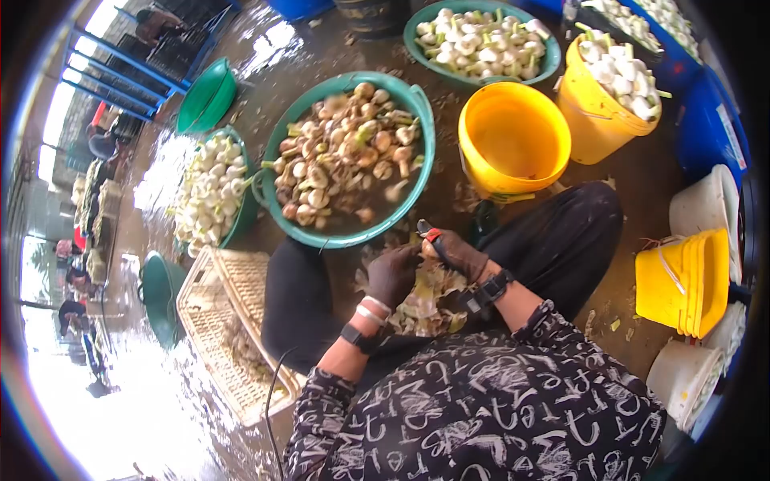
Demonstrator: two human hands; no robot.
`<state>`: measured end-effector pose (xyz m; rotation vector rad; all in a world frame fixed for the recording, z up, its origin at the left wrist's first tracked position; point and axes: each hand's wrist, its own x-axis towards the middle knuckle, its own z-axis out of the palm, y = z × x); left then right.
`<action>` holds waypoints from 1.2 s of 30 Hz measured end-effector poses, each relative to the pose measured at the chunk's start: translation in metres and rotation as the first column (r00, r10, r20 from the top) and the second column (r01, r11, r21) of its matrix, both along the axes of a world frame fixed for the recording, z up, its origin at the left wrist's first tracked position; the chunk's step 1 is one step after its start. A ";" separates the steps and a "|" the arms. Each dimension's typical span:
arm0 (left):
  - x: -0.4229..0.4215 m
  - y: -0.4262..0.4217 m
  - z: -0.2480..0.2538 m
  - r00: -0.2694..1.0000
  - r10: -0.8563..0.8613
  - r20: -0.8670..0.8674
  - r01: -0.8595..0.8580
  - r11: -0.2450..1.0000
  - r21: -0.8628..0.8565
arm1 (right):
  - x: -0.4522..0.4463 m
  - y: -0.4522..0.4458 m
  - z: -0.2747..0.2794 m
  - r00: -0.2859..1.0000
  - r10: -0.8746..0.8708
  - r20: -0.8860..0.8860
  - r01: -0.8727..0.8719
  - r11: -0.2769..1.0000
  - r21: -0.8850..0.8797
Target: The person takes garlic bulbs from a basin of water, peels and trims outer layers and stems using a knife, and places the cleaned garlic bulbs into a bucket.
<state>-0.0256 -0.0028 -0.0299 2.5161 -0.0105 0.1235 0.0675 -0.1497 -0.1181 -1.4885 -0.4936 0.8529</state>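
My left hand (391,276), in a dark glove, is closed at the side of a garlic bulb (430,249). Against the bulb's other side is my gloved right hand (460,255), wrapped round a small cutting tool with an orange-red handle (433,235); its exact kind is hard to make out. Peeled-off garlic skins (429,301) lie in a heap between my legs, beneath both hands. Just beyond them stands a green basin (427,144) holding many brownish unpeeled garlic bulbs (353,148).
A yellow bucket (513,132) stands right of the basin. White garlic fills another yellow bucket (597,128), a far basin (413,40) and a left tub (247,212). A cream crate (228,276) sits by my left leg, stacked yellow pails (662,284) at right. The floor is wet.
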 end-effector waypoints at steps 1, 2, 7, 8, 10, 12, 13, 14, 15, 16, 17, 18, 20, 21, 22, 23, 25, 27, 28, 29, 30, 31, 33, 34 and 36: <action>-0.001 0.002 -0.003 1.000 0.015 -0.012 -0.015 1.000 0.009 | -0.001 0.000 0.021 0.999 -0.012 -0.044 0.010 0.999 -0.045; -0.001 0.004 -0.005 0.992 0.076 -0.097 -0.087 0.989 -0.116 | -0.002 0.003 0.019 0.999 0.001 -0.053 -0.002 0.999 -0.037; 0.003 0.022 0.002 0.826 0.040 -0.562 -0.546 0.305 -0.781 | -0.008 -0.001 0.074 1.000 -0.013 0.015 0.006 0.919 0.395; -0.001 0.026 0.006 0.837 0.000 -0.547 -0.543 0.130 -0.830 | -0.005 -0.001 0.065 0.996 0.079 -0.047 -0.040 0.835 0.548; -0.014 0.031 -0.006 0.968 0.152 -0.198 -0.250 0.616 -0.747 | -0.009 0.000 0.075 0.970 0.118 -0.211 0.031 0.806 0.591; -0.024 0.033 -0.019 0.986 0.097 0.135 -0.049 0.944 -0.326 | -0.010 -0.003 0.086 0.923 0.186 -0.337 0.084 0.758 0.647; -0.026 0.032 -0.017 0.984 0.116 0.138 -0.080 0.967 -0.242 | -0.009 -0.001 0.085 0.922 0.190 -0.338 0.081 0.757 0.648; -0.028 0.031 -0.016 0.980 0.136 0.143 -0.113 0.981 -0.157 | -0.008 0.000 0.083 0.991 -0.002 0.131 -0.055 0.901 0.431; -0.028 0.030 -0.010 0.980 0.139 0.143 -0.117 0.981 -0.157 | -0.008 0.001 0.082 0.796 -0.060 0.602 -0.042 0.987 0.154; -0.026 0.030 -0.004 0.979 0.130 0.160 -0.104 0.982 -0.160 | -0.012 0.003 0.080 0.796 -0.059 0.602 -0.043 0.987 0.154; -0.024 0.030 0.002 0.977 0.118 0.177 -0.090 0.983 -0.163 | -0.017 0.005 0.080 0.718 -0.107 0.688 0.031 0.992 0.121; -0.022 0.031 0.007 0.979 0.077 0.190 -0.050 0.988 -0.143 | -0.021 0.007 0.078 0.628 -0.145 0.765 0.110 0.989 0.098; -0.017 0.025 0.013 0.955 0.283 -0.090 -0.277 0.736 -0.618 | -0.021 0.015 0.060 0.865 -0.261 0.429 0.207 0.964 0.169; -0.015 0.023 0.015 0.854 0.297 -0.427 -0.499 0.238 -0.833 | -0.021 0.017 0.056 0.944 -0.330 0.017 0.321 0.928 0.191; -0.018 0.022 0.016 0.879 0.274 -0.390 -0.464 0.304 -0.832 | -0.017 0.011 0.051 0.942 -0.335 0.021 0.325 0.927 0.189; -0.024 0.023 0.016 0.880 0.269 -0.391 -0.463 0.302 -0.834 | -0.010 0.000 0.047 0.940 -0.319 -0.123 0.332 0.938 0.099; -0.040 0.029 0.015 0.920 -0.025 -0.392 -0.325 0.509 -0.797 | -0.002 -0.013 0.037 0.910 -0.315 -0.268 0.328 0.945 0.002; -0.047 0.032 0.014 0.885 -0.151 -0.441 -0.229 0.683 -0.693 | 0.004 -0.016 0.022 0.818 -0.394 -0.418 0.448 0.894 0.033; -0.051 0.033 0.013 0.827 -0.247 -0.506 -0.103 0.817 -0.567 | 0.001 -0.013 0.014 0.909 -0.413 -0.060 0.417 0.892 0.172; -0.054 0.033 0.012 0.751 -0.315 -0.580 0.048 0.903 -0.428 | -0.002 -0.010 0.006 0.827 -0.477 0.298 0.399 0.871 0.288; -0.056 0.034 0.007 0.733 -0.247 -0.634 0.083 0.957 -0.277 | -0.005 -0.007 0.010 0.908 -0.415 0.064 0.381 0.878 0.291; -0.055 0.036 0.003 0.732 -0.242 -0.637 0.077 0.958 -0.276 | -0.006 -0.004 0.014 0.931 -0.322 -0.173 0.361 0.883 0.300; -0.043 0.040 -0.004 0.666 -0.161 -0.728 0.277 0.960 0.041 | -0.009 -0.013 0.026 0.959 -0.258 0.113 0.255 0.966 0.043; -0.037 0.038 -0.004 0.638 -0.092 -0.764 0.264 0.959 0.105 | -0.010 -0.013 0.030 0.900 -0.224 0.374 0.231 0.973 0.026; -0.031 0.045 -0.033 0.560 -0.001 -0.828 0.306 0.930 0.205 | -0.009 -0.007 0.032 0.773 -0.170 0.611 0.211 0.977 0.005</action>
